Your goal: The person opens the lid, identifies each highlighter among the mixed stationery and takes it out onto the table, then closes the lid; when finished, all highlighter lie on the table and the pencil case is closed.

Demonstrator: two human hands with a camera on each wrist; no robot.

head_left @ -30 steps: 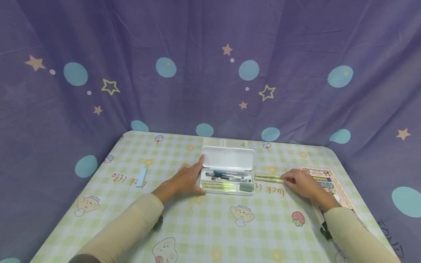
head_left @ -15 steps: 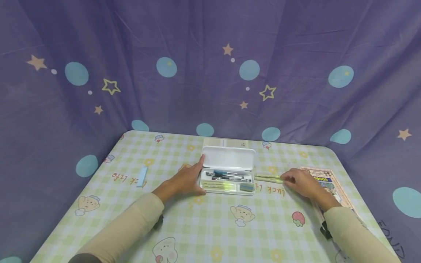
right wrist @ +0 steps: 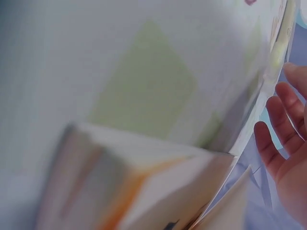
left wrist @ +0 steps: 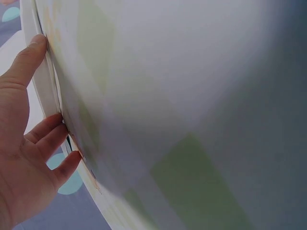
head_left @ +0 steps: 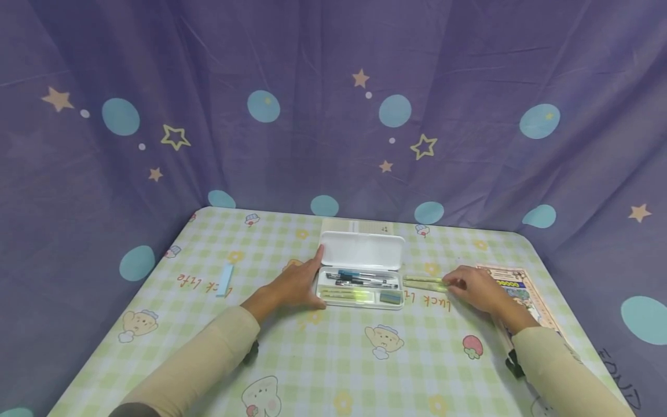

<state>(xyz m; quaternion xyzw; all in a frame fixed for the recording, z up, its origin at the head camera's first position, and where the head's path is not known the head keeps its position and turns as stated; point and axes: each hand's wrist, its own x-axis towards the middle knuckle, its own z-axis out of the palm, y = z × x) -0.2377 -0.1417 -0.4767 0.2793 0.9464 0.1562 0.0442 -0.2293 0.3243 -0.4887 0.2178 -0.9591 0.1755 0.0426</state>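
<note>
An opened white pencil case (head_left: 362, 250) stands in the middle of the table, its lid tipped back. Inside lie several dark and blue pens (head_left: 362, 280), yellow pens (head_left: 344, 294) and a blue-grey eraser (head_left: 390, 297). My left hand (head_left: 294, 285) spans the case's left end, thumb at the near corner and a finger up by the lid. In the left wrist view its fingers (left wrist: 53, 139) touch the case's side, loosely extended. Right of the case, my right hand (head_left: 474, 289) pinches the right ends of slim yellow pens (head_left: 424, 282) lying on the table.
A light blue strip (head_left: 224, 281) lies at the left. A colourful book (head_left: 526, 298) is partly under the right forearm; its pages (right wrist: 168, 187) come close to the right wrist camera. Behind the case lies a pale flat item (head_left: 359, 226). A purple curtain (head_left: 333, 145) borders the table.
The yellow pens under my right hand have spread slightly apart at that end. My left hand and the pencil case stay where they were.
</note>
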